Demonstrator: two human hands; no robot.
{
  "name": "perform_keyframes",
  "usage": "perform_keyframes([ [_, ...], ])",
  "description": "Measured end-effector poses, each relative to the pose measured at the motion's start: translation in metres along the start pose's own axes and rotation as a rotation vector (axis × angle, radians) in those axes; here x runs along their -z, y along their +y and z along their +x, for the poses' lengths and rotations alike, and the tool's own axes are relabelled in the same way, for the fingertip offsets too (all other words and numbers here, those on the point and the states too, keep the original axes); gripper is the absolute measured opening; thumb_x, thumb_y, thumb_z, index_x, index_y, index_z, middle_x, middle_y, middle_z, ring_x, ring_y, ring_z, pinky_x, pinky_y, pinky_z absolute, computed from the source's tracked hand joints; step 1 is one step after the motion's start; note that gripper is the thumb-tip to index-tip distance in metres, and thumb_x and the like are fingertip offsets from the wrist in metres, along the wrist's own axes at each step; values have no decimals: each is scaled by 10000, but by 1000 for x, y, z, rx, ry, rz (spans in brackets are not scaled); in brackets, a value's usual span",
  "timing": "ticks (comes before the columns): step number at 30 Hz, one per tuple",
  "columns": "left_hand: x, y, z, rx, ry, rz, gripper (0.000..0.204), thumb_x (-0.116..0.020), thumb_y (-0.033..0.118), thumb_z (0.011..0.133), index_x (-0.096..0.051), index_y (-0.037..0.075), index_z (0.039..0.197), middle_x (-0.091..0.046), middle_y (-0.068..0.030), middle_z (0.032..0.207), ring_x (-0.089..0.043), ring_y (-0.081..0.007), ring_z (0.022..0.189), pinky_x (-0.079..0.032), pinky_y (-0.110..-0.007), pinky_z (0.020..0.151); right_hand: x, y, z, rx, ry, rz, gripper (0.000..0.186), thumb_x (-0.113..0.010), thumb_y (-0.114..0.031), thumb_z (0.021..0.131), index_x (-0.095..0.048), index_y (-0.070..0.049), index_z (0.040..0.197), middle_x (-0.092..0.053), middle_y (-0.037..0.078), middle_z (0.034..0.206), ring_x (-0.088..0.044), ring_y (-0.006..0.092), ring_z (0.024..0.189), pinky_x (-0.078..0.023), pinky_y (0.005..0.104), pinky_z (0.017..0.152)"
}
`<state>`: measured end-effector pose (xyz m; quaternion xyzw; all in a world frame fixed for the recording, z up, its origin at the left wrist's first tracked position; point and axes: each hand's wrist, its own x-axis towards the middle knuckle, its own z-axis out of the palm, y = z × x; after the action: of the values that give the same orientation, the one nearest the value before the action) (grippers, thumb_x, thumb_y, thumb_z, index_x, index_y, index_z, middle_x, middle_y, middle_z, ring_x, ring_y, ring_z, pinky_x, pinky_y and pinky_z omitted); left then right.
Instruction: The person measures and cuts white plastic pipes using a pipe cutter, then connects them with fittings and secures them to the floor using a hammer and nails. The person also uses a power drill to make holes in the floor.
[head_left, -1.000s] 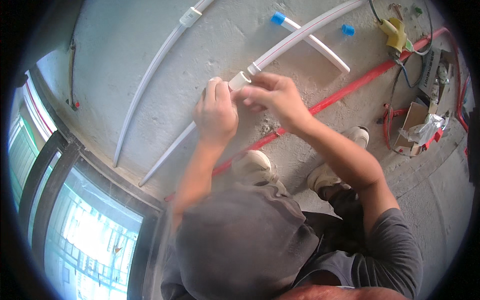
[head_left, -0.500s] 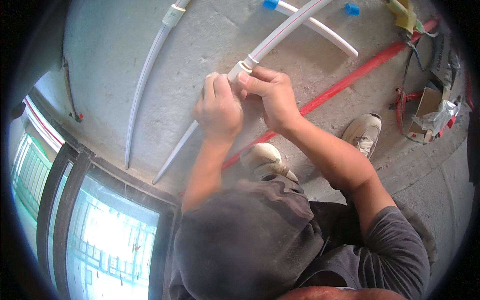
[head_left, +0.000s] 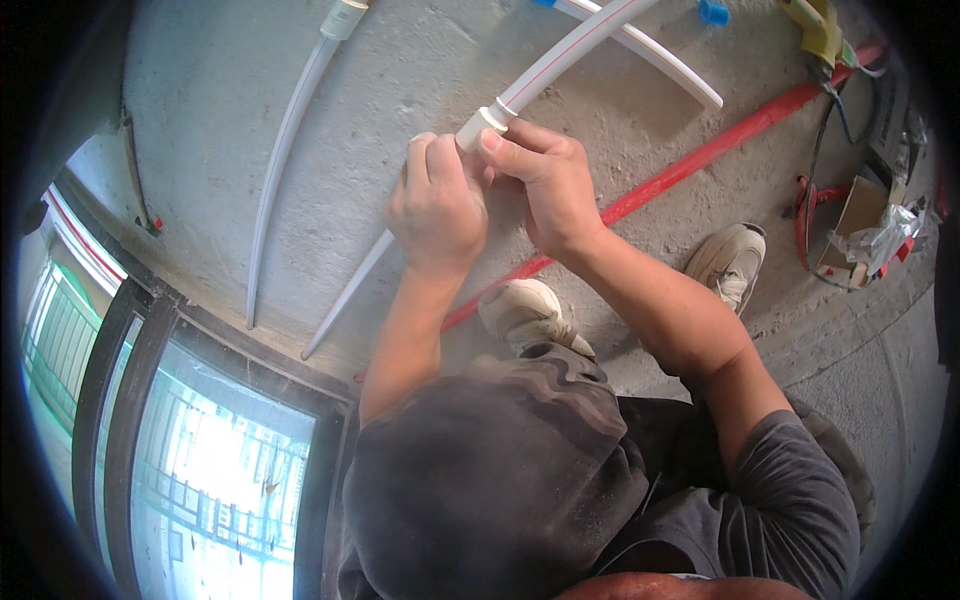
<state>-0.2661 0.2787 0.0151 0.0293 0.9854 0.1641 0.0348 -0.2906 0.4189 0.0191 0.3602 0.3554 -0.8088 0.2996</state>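
Observation:
A white plastic coupling [head_left: 480,126] is between my hands, meeting the end of a white pipe with a red stripe [head_left: 560,62] that runs toward the upper right. My left hand [head_left: 435,200] is closed round the lower white pipe [head_left: 345,297], just below the coupling. My right hand [head_left: 550,185] pinches the coupling, thumb on its side and fingers mostly behind it. The joint of coupling and lower pipe is hidden by my fingers.
Another white pipe with coupling [head_left: 290,160], a short pipe [head_left: 670,70], blue cap [head_left: 712,12], long red pipe [head_left: 645,192], yellow tool [head_left: 805,20] and cardboard box [head_left: 855,225] lie about. A dark-framed glass pane [head_left: 220,460] is at left. My shoes [head_left: 725,260] rest below.
The coupling, a little apart from the upper pipe's end a second ago, now meets it. My right thumb has moved up onto the coupling. The view has shifted slightly.

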Motion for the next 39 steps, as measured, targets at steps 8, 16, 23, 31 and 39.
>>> perform_keyframes([
  [8, -1, 0, 5, -20, 59, -14, 224, -767, 220, 941, -618, 76, 1028, -655, -89, 937, -691, -366, 795, -539, -479, 646, 12, -28, -4, -82, -80, -304, 243, -776, -261, 981, -772, -20, 1013, -738, 45, 890, -644, 157, 783, -518, 301, 725],
  [16, -1, -1, 2, 59, 63, -300, 326, -823, 283, 900, -662, 35, 1037, -668, -118, 846, -682, -363, 732, -531, -460, 598, 26, -187, 56, 1419, -702, -2094, 290, -816, -332, 868, -738, -126, 1057, -672, 37, 1080, -665, 212, 1038, -509, 394, 893],
  [23, -1, 1, 8, 109, 104, -425, 324, -865, 222, 850, -681, 6, 1007, -683, -135, 821, -678, -363, 677, -512, -460, 560, 24, -199, 85, 1263, -1085, -2113, 276, -768, -296, 870, -680, -104, 1048, -593, 30, 1053, -643, 234, 1015, -503, 412, 892],
  [31, 2, 2, 15, 76, 83, -456, 303, -868, 147, 829, -685, -8, 1013, -682, -151, 807, -675, -365, 667, -509, -453, 562, 25, -200, 89, 1223, -1127, -2043, 374, -830, -281, 807, -691, -87, 1095, -591, 46, 996, -638, 258, 961, -504, 418, 828],
  [39, 4, 4, 16, 150, -21, -527, 230, -824, 106, 903, -707, -30, 1048, -671, -148, 808, -645, -301, 684, -498, -402, 618, 30, -194, 92, 1260, -1103, -1965, 356, -818, -297, 806, -695, -85, 1065, -585, 58, 1030, -641, 257, 949, -510, 418, 846],
])
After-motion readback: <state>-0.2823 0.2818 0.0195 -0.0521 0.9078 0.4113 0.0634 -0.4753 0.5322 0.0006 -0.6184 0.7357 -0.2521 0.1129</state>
